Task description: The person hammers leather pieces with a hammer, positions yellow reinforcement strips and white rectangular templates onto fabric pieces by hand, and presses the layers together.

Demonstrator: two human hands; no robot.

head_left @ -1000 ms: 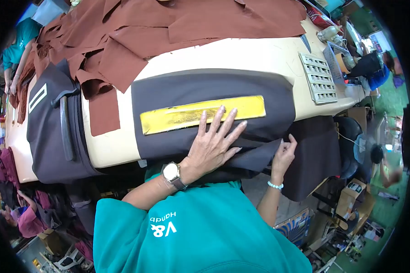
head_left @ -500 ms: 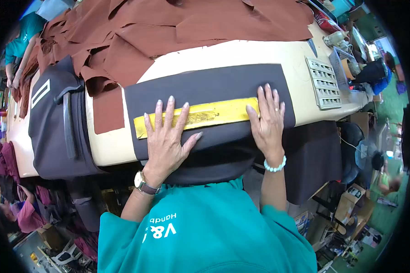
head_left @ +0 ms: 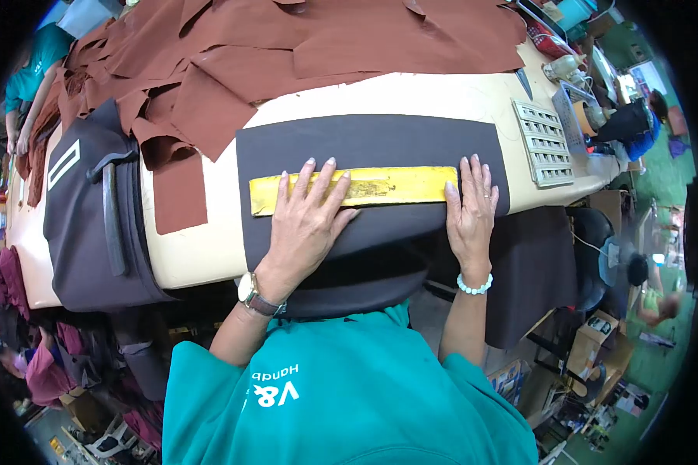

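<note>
A dark grey sheet of material (head_left: 318, 138) lies on the cream table, its front part hanging over the near edge. On it rests a long yellow bar (head_left: 411, 184) with dark scuffs along its middle. My left hand (head_left: 306, 225) lies palm down with fingers spread over the left part of the bar. My right hand (head_left: 471, 217) is flat at the bar's right end, thumb touching the end and the other fingers on the sheet. Neither hand wraps round anything. The bar's underside is hidden.
A hammer (head_left: 113, 221) lies on folded dark material (head_left: 77, 256) at the left, near a white rectangular frame (head_left: 63, 163). Brown sheets (head_left: 349, 43) cover the table's far side. A slotted pale panel (head_left: 544, 143) and a basket (head_left: 572, 116) stand right. Another person (head_left: 39, 74) is at far left.
The dark sheet, the yellow bar and both my hands have shifted right across the table. The bar lies more level than before, and the sheet has turned slightly with it.
</note>
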